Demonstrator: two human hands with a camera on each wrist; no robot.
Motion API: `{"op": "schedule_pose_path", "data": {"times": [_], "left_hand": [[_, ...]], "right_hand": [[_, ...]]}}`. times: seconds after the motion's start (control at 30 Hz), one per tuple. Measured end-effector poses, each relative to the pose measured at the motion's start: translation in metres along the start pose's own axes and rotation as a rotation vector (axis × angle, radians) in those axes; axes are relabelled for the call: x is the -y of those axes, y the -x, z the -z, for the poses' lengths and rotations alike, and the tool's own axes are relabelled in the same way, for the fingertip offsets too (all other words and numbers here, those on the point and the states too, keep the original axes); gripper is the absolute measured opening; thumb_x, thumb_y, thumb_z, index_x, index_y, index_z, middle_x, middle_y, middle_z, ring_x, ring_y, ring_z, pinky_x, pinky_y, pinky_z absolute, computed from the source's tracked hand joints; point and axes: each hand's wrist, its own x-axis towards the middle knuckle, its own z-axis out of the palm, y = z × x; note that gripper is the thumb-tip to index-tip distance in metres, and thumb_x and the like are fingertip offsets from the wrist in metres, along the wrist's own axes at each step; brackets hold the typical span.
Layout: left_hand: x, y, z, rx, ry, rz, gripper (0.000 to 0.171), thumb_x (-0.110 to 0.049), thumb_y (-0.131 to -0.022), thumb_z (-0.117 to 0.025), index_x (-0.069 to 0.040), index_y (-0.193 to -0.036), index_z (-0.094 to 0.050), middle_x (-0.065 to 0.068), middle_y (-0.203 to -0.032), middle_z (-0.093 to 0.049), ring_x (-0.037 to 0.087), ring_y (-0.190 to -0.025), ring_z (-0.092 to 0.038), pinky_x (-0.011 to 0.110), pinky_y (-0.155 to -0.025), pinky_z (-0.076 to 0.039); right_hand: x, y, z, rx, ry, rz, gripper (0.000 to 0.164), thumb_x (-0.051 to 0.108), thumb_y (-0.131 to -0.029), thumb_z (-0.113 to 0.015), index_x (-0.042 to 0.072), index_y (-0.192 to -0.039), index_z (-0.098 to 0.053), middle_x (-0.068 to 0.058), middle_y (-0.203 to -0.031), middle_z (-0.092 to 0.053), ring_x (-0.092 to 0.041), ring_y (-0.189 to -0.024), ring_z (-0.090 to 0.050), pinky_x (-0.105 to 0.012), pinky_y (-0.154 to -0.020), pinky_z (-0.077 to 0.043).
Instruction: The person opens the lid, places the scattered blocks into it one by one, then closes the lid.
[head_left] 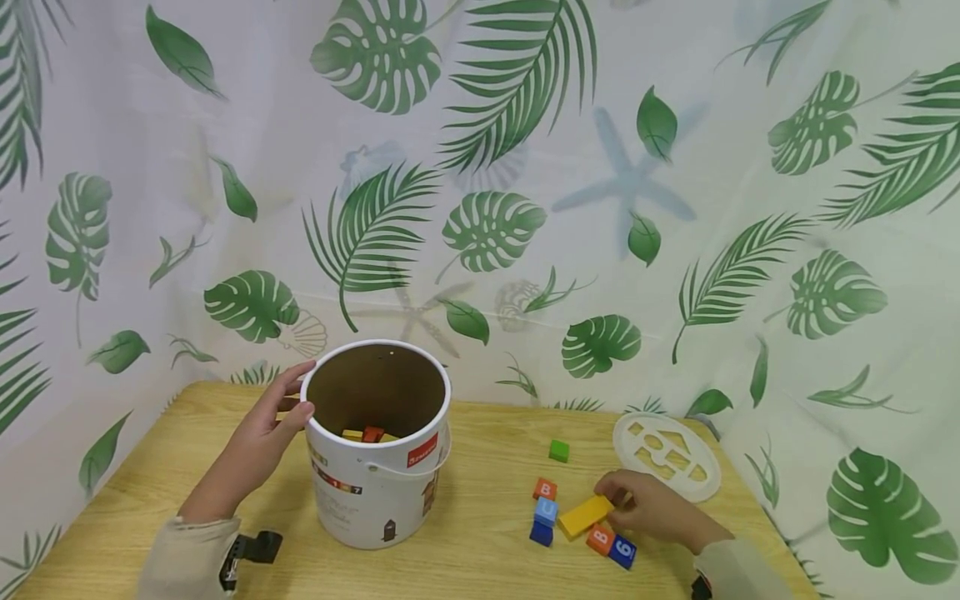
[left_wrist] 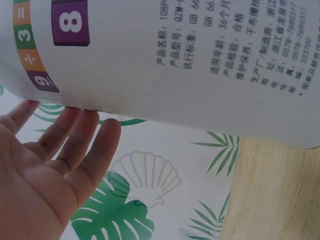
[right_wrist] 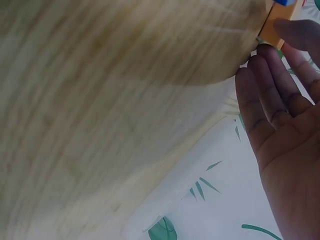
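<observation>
A white bucket point(head_left: 375, 500) with a printed label stands on the table, several blocks point(head_left: 372, 434) inside it. My left hand point(head_left: 262, 429) rests its thumb and fingers against the bucket's left side at the rim. In the left wrist view its fingers point(left_wrist: 102, 137) lie fairly straight against the printed wall. My right hand point(head_left: 648, 507) pinches a long yellow block point(head_left: 585, 517) between thumb and fingers. Around that block lie a red B block point(head_left: 545, 489), a light blue U block point(head_left: 546, 511), a dark blue block point(head_left: 542, 534), an orange-red B block point(head_left: 600, 538) and a blue 6 block point(head_left: 622, 552).
A green block point(head_left: 558, 451) sits farther back on the wooden table point(head_left: 487, 475). Right of it lies a white plate with cut-out shapes point(head_left: 705, 467). The bucket's white handle point(head_left: 408, 476) hangs at its front. Leaf-patterned cloth point(head_left: 510, 333) rises behind the table.
</observation>
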Motion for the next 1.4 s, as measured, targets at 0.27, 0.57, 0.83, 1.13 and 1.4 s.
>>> {"op": "schedule_pose_path", "data": {"times": [0.27, 0.57, 0.83, 1.13, 1.4], "left_hand": [[0.002, 0.000, 0.001, 0.000, 0.006, 0.001, 0.058, -0.020, -0.108, -0.052, -0.020, -0.162, -0.030, 0.021, -0.145, -0.048, 0.037, -0.123, -0.052, 0.054, -0.094, -0.051], [0.003, -0.001, 0.001, 0.001, 0.001, -0.002, 0.057, -0.020, -0.108, -0.051, -0.019, -0.162, -0.031, 0.021, -0.145, -0.049, 0.037, -0.122, -0.053, 0.055, -0.094, -0.051], [0.001, 0.000, 0.001, 0.003, -0.005, 0.002, 0.057, -0.021, -0.109, -0.051, -0.020, -0.162, -0.031, 0.021, -0.145, -0.049, 0.038, -0.123, -0.053, 0.057, -0.094, -0.051], [0.002, 0.000, 0.000, 0.006, 0.002, 0.010, 0.058, -0.021, -0.108, -0.051, -0.021, -0.162, -0.030, 0.020, -0.146, -0.048, 0.036, -0.124, -0.052, 0.056, -0.095, -0.051], [0.003, 0.000, 0.000, 0.003, -0.003, 0.007, 0.057, -0.021, -0.108, -0.052, -0.021, -0.162, -0.031, 0.020, -0.145, -0.049, 0.035, -0.123, -0.052, 0.054, -0.094, -0.051]], "right_hand": [[-0.002, -0.001, 0.001, -0.065, 0.034, -0.044, 0.027, 0.013, -0.088, -0.080, 0.009, -0.112, -0.069, 0.002, -0.104, -0.068, -0.015, -0.092, -0.062, -0.030, -0.079, -0.054], [0.001, -0.002, 0.002, -0.219, 0.181, -0.163, 0.022, 0.025, -0.086, -0.084, 0.012, -0.103, -0.075, 0.008, -0.091, -0.072, -0.011, -0.084, -0.065, -0.039, -0.080, -0.056], [0.003, -0.010, 0.004, -0.221, 0.217, -0.235, 0.023, 0.023, -0.086, -0.084, 0.009, -0.101, -0.075, 0.005, -0.090, -0.073, -0.011, -0.083, -0.065, -0.041, -0.083, -0.056], [0.004, -0.012, 0.007, -0.193, 0.209, -0.241, 0.023, 0.018, -0.084, -0.084, 0.007, -0.102, -0.075, 0.004, -0.090, -0.071, -0.011, -0.083, -0.062, -0.041, -0.082, -0.055], [0.001, -0.014, 0.006, -0.187, 0.190, -0.252, 0.023, 0.019, -0.084, -0.084, 0.007, -0.101, -0.074, 0.004, -0.089, -0.071, -0.011, -0.082, -0.061, -0.040, -0.081, -0.055]]}}
